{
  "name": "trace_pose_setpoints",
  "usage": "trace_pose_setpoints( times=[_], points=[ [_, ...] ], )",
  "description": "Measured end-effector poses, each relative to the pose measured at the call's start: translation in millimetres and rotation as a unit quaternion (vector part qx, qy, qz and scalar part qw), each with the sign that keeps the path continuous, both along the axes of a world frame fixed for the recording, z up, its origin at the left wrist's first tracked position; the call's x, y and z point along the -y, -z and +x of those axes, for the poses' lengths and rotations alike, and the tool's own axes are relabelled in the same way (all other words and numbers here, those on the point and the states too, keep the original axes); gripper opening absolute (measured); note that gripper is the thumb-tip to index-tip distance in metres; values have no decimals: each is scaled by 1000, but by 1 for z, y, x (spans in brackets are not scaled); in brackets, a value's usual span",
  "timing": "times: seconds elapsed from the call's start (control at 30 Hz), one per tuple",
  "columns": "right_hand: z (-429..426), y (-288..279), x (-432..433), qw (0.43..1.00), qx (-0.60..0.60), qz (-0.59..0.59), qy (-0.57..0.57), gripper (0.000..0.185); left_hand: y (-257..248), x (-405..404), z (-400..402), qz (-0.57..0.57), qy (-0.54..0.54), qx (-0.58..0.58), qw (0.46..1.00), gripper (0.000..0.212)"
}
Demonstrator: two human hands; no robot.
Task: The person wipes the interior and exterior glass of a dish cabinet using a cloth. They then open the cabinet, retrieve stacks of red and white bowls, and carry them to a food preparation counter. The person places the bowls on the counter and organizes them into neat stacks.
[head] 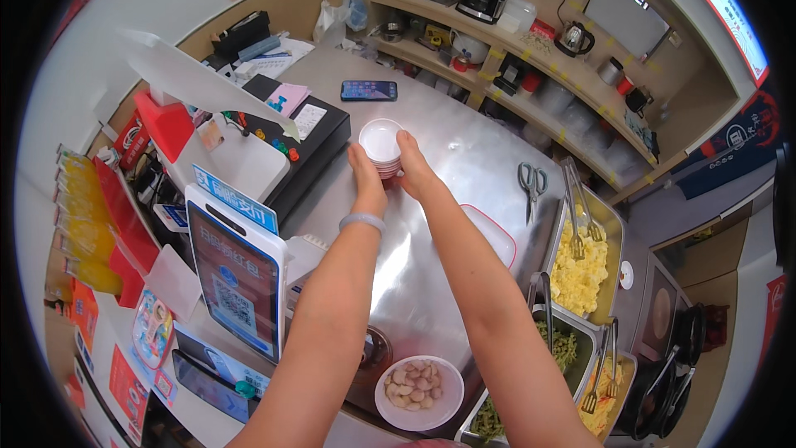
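Between my two hands stands a stack of small white dishes (380,140) on the steel counter (404,249). My left hand (368,180), with a pale bangle at the wrist, presses flat along the stack's left side. From the right, my right hand (415,165) cups the stack, its fingers against the rims. Whether the lowest dish touches the counter is hidden. A smartphone (369,91) with a lit screen lies just beyond the stack. Behind my right forearm, a white tray with a red rim (497,233) is partly covered. Scissors (532,186) lie farther right.
At right are steel pans of yellow scrambled egg (578,267) and green vegetables (563,348), with tongs. A white bowl (418,420) of pale garlic-like pieces sits near me. A black cash drawer (311,165) and a payment screen (236,274) stand left. Shelves line the back.
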State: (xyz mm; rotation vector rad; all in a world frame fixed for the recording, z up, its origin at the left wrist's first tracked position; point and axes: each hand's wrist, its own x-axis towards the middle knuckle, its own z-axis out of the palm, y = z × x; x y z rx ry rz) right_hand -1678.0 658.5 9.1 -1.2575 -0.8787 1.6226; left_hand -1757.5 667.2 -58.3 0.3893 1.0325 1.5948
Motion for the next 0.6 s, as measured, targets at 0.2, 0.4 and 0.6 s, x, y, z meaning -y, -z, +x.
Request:
trace_pose_setpoints(
  times=[0.2,0.4,0.6],
  points=[
    [-9,-9,-4,998,54,15,-11,55,-6,-13,-23,-13,31,-19,999,69],
    [-1,12,-28,992,113,59,-9,57,5,-22,-17,12,44,-35,998,67],
    [1,33,-47,989,133,60,7,57,3,-29,-11,-35,-5,-163,986,58]
  ],
)
